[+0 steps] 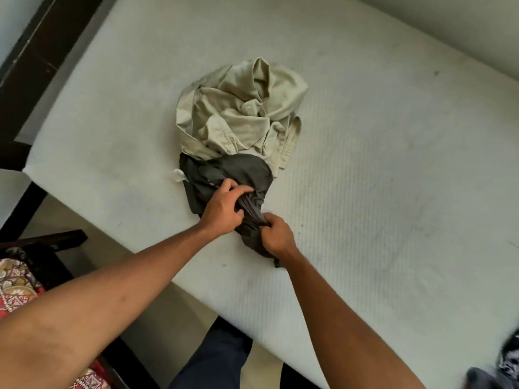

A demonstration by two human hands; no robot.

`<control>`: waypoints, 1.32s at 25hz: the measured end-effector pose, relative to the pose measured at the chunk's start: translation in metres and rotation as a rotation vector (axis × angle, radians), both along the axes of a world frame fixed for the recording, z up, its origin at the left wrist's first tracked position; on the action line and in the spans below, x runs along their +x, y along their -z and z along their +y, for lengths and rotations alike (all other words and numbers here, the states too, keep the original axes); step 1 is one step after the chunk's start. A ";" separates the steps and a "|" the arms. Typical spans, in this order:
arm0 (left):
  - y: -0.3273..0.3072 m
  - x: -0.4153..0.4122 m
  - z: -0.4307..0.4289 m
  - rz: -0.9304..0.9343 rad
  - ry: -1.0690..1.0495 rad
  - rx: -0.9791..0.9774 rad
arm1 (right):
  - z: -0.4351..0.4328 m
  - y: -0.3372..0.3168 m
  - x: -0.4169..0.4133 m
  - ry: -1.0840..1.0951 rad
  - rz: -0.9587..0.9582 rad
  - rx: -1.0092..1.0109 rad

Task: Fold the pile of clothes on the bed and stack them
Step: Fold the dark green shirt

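Observation:
A crumpled beige shirt (pixel 241 110) lies in a heap on the white mattress (pixel 379 164). Against its near side sits a bunched dark grey garment (pixel 224 172), partly tucked under the beige one. My left hand (pixel 224 206) grips the grey cloth from the left, fingers curled into its folds. My right hand (pixel 276 234) pinches a gathered, twisted part of the same garment just below and to the right. A small white tag or scrap (pixel 178 175) peeks out at the grey garment's left edge.
The mattress edge runs diagonally from the left to the bottom right. A dark wooden bed frame (pixel 33 60) borders the far left. A chair with a red patterned cushion (pixel 16 282) stands at the lower left. A dark patterned item (pixel 505 363) shows at the bottom right corner.

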State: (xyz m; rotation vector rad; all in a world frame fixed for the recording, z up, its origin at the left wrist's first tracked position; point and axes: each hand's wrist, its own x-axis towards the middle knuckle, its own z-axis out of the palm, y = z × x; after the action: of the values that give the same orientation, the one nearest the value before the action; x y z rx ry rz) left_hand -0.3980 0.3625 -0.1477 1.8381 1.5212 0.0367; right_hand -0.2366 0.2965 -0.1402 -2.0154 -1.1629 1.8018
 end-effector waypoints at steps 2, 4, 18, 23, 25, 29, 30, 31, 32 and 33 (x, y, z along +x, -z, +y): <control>-0.008 0.010 -0.006 0.084 0.190 0.078 | -0.023 -0.009 0.036 0.143 0.085 -0.041; -0.017 0.031 -0.012 0.206 0.355 0.145 | -0.052 -0.020 0.087 0.281 0.065 -0.044; -0.054 0.229 -0.091 -0.034 0.476 -0.335 | -0.242 -0.041 0.286 1.035 -0.634 -0.012; -0.066 0.223 -0.066 0.122 0.505 -0.027 | -0.261 -0.048 0.286 0.961 -0.625 0.032; -0.076 0.221 -0.048 0.229 0.565 0.040 | -0.264 -0.052 0.294 0.906 -0.585 0.072; -0.088 0.226 -0.012 0.134 0.270 0.036 | -0.251 -0.055 0.315 0.894 -0.570 0.111; -0.089 0.236 -0.001 0.103 0.203 0.049 | -0.242 -0.056 0.321 0.887 -0.568 0.105; -0.089 0.249 0.012 0.072 0.168 0.075 | -0.230 -0.058 0.326 0.861 -0.566 0.064; -0.087 0.265 0.028 0.036 0.147 0.110 | -0.217 -0.059 0.334 0.800 -0.573 -0.012; -0.087 0.283 0.045 0.001 0.130 0.152 | -0.204 -0.058 0.341 0.693 -0.589 -0.130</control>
State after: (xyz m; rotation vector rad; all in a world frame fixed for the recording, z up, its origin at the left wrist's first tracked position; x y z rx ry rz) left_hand -0.1154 0.4072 -0.0603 2.0541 1.4297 0.0918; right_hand 0.1040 0.0923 -0.0823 -2.6658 -0.3303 0.9949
